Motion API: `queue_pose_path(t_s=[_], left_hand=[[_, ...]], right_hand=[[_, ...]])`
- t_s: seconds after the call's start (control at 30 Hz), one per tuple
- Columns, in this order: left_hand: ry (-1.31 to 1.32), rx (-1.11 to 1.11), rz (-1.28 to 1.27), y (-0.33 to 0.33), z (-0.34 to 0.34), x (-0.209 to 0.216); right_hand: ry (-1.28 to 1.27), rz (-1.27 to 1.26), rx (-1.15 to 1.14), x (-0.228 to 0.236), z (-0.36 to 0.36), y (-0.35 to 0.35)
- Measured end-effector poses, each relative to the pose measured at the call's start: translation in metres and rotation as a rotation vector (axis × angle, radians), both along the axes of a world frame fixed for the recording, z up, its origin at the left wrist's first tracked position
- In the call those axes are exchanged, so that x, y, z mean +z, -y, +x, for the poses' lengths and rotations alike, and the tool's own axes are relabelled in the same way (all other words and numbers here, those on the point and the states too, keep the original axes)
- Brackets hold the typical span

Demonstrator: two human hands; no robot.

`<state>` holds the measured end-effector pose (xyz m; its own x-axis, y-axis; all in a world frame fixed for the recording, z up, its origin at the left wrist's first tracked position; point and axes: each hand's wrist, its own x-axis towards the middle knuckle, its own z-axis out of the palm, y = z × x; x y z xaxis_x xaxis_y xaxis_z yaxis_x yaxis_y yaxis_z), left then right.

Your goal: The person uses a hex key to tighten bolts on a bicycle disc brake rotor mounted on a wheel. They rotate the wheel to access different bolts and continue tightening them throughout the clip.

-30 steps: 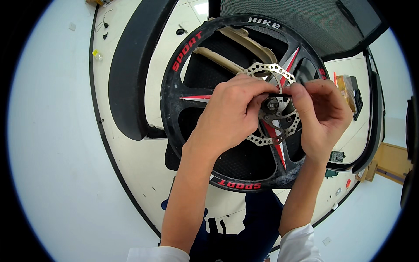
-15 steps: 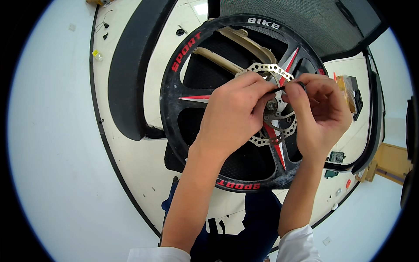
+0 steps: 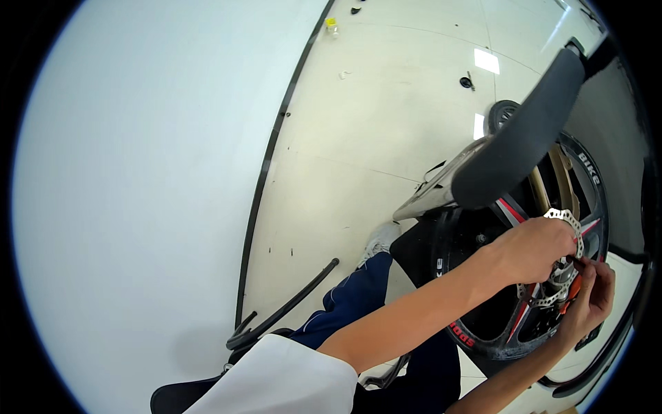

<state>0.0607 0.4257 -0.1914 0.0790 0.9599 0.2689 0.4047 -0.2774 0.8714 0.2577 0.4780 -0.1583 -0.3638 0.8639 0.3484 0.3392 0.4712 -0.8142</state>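
Note:
A black bicycle wheel point(image 3: 498, 346) with red-and-white spokes lies across the seat of a chair at the right of the view. A perforated metal disc brake rotor point(image 3: 549, 299) sits at its hub. Over the rotor, my left hand point(image 3: 541, 250) is closed, its fingertips pinching a small, thin black piece point(image 3: 578, 261) whose kind I cannot make out. My right hand point(image 3: 594, 297) comes from below and pinches the same piece from the other side. Both hands partly hide the hub and rotor.
The chair's black armrest point(image 3: 520, 134) rises just beyond the wheel. A small round black part point(image 3: 466, 82) and a yellow-capped clear container point(image 3: 332, 27) lie on the pale floor. At the lower left is a black curved tube point(image 3: 293, 303), near my leg.
The view has swung left, so the wheel, the chair and both hands now appear at the right side. Both hands stay together over the hub, fingertips still pinched.

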Motion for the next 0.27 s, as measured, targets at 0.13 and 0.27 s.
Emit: queue_pose_path(t_s=[0.13,0.27], left_hand=[[0.082,0.112,0.033,0.001,0.009,-0.002],[0.014,0.167,0.062,-0.005,0.017,-0.016]], right_hand=[[-0.123,0.005,-0.264,-0.014,-0.01,-0.004],[-0.013,0.088,-0.299,-0.011,-0.023,0.004]])
